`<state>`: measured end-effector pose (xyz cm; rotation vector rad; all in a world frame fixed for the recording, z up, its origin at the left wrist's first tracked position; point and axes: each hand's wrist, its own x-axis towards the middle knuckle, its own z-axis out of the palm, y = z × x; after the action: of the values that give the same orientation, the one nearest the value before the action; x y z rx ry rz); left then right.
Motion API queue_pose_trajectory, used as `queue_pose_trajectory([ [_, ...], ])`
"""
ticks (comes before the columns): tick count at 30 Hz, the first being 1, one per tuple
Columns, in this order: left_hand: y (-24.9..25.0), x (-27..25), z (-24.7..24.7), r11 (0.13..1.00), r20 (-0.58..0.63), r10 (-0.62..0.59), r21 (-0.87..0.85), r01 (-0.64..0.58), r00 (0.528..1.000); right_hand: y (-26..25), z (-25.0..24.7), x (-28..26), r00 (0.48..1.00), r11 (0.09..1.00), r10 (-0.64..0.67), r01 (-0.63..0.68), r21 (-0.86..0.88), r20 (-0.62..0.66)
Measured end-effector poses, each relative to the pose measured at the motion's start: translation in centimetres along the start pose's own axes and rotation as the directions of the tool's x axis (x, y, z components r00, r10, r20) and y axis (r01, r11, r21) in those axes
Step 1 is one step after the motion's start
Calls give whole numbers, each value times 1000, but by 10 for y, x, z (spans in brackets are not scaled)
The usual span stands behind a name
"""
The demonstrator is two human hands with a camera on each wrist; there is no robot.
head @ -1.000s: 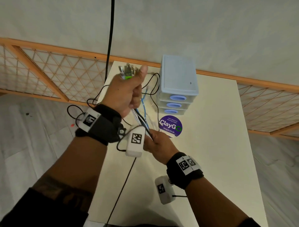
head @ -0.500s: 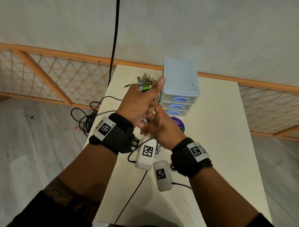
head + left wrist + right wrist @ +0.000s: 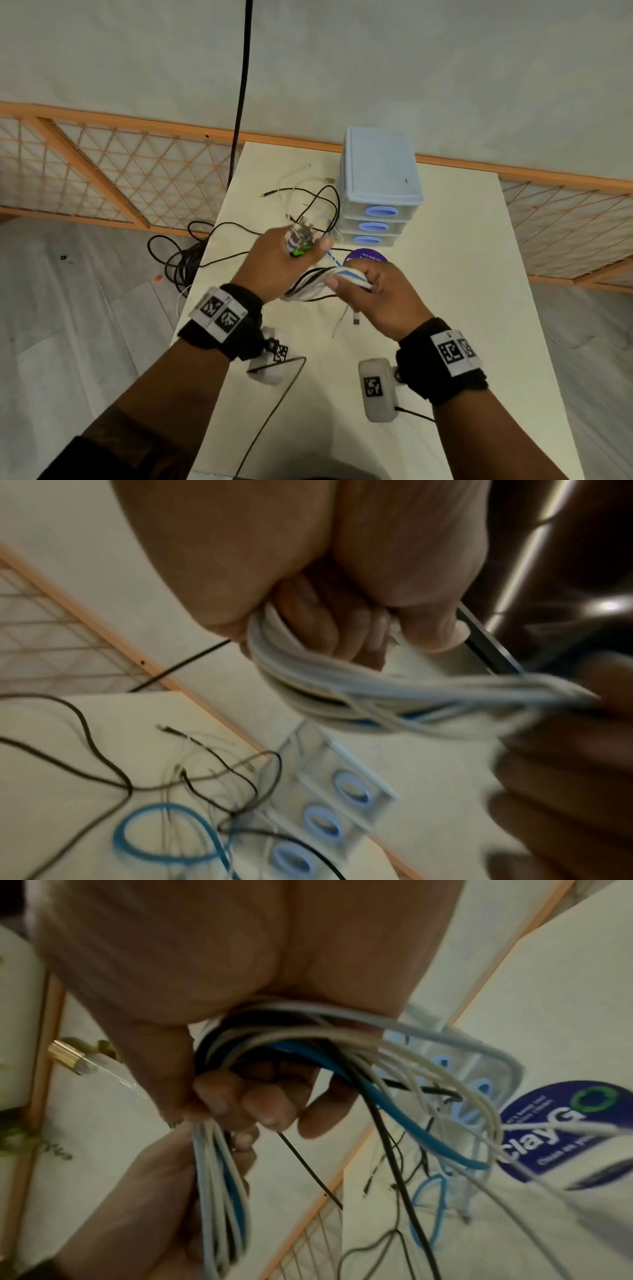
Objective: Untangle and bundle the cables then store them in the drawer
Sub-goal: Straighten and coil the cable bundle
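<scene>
The left hand [image 3: 279, 265] grips the plug ends while the right hand [image 3: 375, 294] clutches the cable bundle [image 3: 322, 281] stretched rightward between them.

Cable bundle [image 3: 329, 279] mid-frame is mostly white strands with one bright blue and a couple of black ones. Plug cluster [image 3: 298, 241] just above has a neon green bit, looks silver-ish otherwise but it's blurry. Drawer unit [image 3: 378, 185] is pale blue with deeper blue oval handles. Sticker [image 3: 366, 257] is purple, white lettering. Counter [image 3: 445, 308] is cream. Wristbands [image 3: 222, 320] are black with black-and-white square codes.
</scene>
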<state>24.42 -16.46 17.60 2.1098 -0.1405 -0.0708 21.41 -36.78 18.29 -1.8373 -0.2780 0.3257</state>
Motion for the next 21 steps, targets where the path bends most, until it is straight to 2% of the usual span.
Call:
queue_pose_trajectory([
  [2,0,-8,14,989,78,-43,-140,53,996,-8,2,7,997,998,-35,38,41,-68],
  [3,1,-10,18,955,106,-82,-277,108,991,-11,5,11,995,997,-40,45,55,-91],
  [5,1,-13,21,827,205,-145,-511,232,968,-18,9,15,990,998,-14,24,66,-143],
  [7,-4,-18,24,716,324,-105,-632,298,940,-22,11,21,984,994,19,0,110,-175],
  [10,-3,-20,20,634,414,-23,-698,333,910,-28,13,27,980,995,73,-59,77,-185],
  [12,2,-19,11,664,446,20,-675,322,895,-25,13,29,973,993,115,-114,18,-198],
  [14,3,-15,4,689,444,19,-656,310,896,-20,9,28,967,979,189,-173,105,-172],
  [15,4,-12,1,670,408,8,-680,298,913,-18,7,27,972,971,195,-172,169,-131],
  [17,5,-4,-2,581,317,-37,-765,279,948,-14,4,24,982,961,177,-157,227,-70],
  [18,7,1,-2,516,306,-61,-805,292,950,-13,5,22,986,958,158,-142,249,-44],
  [20,11,10,0,398,331,-41,-860,319,943,-16,13,21,990,935,138,-124,333,-19],
  [21,13,13,1,378,359,-14,-862,338,933,-17,18,21,991,922,130,-112,370,-24],
])
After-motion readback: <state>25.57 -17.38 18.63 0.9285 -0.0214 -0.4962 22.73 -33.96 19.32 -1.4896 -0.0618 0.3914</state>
